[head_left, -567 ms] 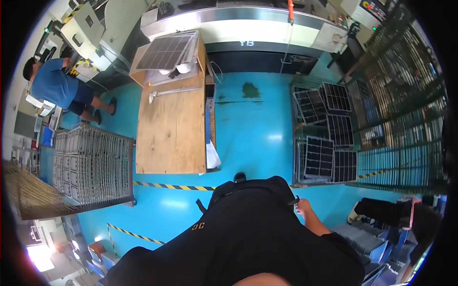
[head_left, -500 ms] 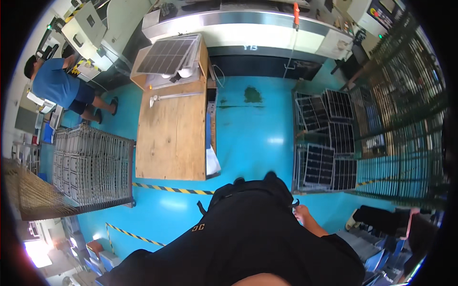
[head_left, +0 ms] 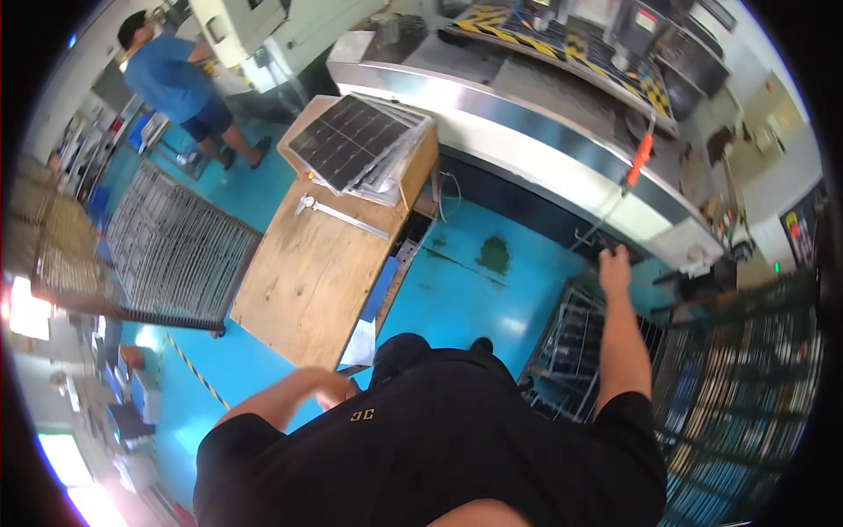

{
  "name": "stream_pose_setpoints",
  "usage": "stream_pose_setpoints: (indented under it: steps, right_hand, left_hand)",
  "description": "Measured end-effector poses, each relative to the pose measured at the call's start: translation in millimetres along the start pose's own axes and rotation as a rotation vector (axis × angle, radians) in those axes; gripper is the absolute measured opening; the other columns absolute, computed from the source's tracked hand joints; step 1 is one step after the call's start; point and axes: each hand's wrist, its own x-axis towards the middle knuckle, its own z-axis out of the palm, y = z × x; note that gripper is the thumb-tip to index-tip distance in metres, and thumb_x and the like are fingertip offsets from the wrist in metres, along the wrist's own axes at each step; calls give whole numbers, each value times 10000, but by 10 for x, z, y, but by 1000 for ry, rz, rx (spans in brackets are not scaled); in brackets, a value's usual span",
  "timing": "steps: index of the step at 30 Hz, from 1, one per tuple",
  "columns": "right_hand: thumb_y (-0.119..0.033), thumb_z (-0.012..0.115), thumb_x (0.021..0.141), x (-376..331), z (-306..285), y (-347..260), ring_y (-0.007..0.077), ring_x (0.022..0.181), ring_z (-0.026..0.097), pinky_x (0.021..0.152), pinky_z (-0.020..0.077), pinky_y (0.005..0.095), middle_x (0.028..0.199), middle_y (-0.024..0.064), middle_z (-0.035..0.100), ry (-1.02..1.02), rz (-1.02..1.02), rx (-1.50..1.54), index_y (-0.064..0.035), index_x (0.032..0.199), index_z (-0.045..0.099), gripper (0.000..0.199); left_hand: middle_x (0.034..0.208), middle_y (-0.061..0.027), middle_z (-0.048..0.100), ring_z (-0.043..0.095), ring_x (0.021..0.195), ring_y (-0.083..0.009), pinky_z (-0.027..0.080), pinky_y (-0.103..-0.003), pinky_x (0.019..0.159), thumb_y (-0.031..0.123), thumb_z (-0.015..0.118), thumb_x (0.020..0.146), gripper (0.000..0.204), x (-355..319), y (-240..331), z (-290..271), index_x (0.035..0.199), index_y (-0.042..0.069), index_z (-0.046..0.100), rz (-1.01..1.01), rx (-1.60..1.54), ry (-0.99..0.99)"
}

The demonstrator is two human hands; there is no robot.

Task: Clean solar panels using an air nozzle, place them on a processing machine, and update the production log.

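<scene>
My right hand (head_left: 615,263) reaches forward at the end of a stretched arm, its fingers apart and nothing seen in them. Just beyond it, a tool with an orange handle (head_left: 639,160) and a thin bent metal rod hangs against the machine's front edge; a gap shows between hand and handle. Low by my waist, next to the near edge of the wooden table (head_left: 299,281), is my left hand (head_left: 330,387), blurred with its fingers unclear. On that table lie a caliper (head_left: 347,218) and a stack of black gridded panels (head_left: 351,140) in an open-sided box.
A large machine (head_left: 527,145) with a pale front spans the far side. Wire racks (head_left: 176,246) stand at left, and a crate of dark panels (head_left: 575,342) sits under my right arm. A person in blue (head_left: 171,79) works at the far left. The floor (head_left: 465,290) is blue.
My view has turned and moved nearer the machine. My right arm has risen from beside my body and stretched forward toward the orange-handled tool. My left hand has come into sight.
</scene>
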Motion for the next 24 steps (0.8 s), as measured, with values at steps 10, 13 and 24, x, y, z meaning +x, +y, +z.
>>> stream_pose_setpoints:
  steps: [10, 13, 24]
  right_hand:
    - [-486, 500, 899, 2441, -306, -429, 449, 872, 620, 803, 498, 493, 942, 238, 663, 220, 55, -548, -52, 1041, 660, 483]
    - [-396, 568, 878, 2608, -390, -469, 430, 836, 634, 739, 494, 505, 924, 239, 653, 137, -36, -199, 19, 962, 643, 431]
    - [-320, 647, 868, 916, -907, -4536, 303, 741, 654, 625, 525, 383, 931, 160, 639, -542, -779, -277, -55, 1133, 483, 409]
  left_hand:
    - [794, -54, 646, 611, 737, -141, 494, -316, 673, 207, 630, 821, 164, 170, 66, -1641, 906, 66, 640, 342, -722, 1016]
    - [811, -14, 607, 564, 738, -118, 479, -294, 654, 156, 600, 839, 172, 3, -172, -2422, 983, 63, 617, 380, -760, 1287]
    - [975, -69, 640, 640, 839, -176, 537, -308, 701, 124, 575, 884, 217, -591, -579, -4639, 1090, 57, 562, 621, -1315, 1532]
